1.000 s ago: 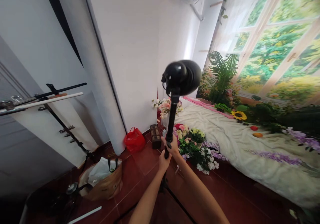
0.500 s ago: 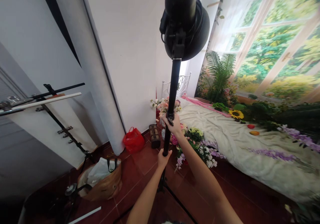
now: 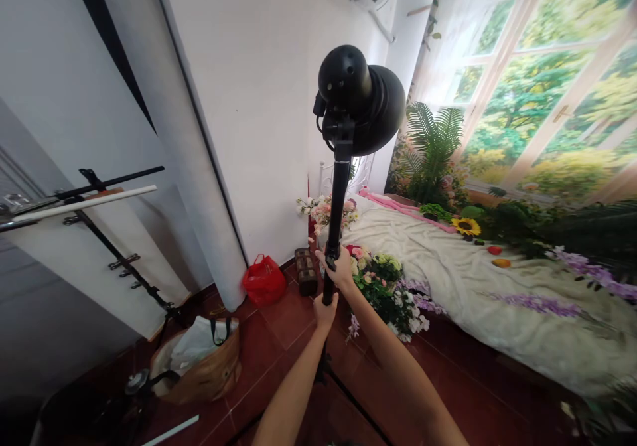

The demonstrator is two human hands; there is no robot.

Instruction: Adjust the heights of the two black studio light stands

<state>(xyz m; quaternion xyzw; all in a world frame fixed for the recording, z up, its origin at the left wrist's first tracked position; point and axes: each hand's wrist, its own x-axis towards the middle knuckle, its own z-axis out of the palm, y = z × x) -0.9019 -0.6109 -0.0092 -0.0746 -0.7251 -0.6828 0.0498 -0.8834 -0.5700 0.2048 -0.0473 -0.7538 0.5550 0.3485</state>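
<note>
Black dome-shaped lamp [image 3: 361,104] on a tubular black stand [image 3: 339,200] rises right of the red plastic bag [image 3: 265,281], lower than half a second ago, so the stand seems shorter. The right hand [image 3: 340,268] wraps closed fingers around it, nearer the left hand [image 3: 326,310], likewise wrapped below.

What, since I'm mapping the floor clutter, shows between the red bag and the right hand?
In the head view, a brown chest on the tiled floor shows between the red bag and the right hand.
</note>
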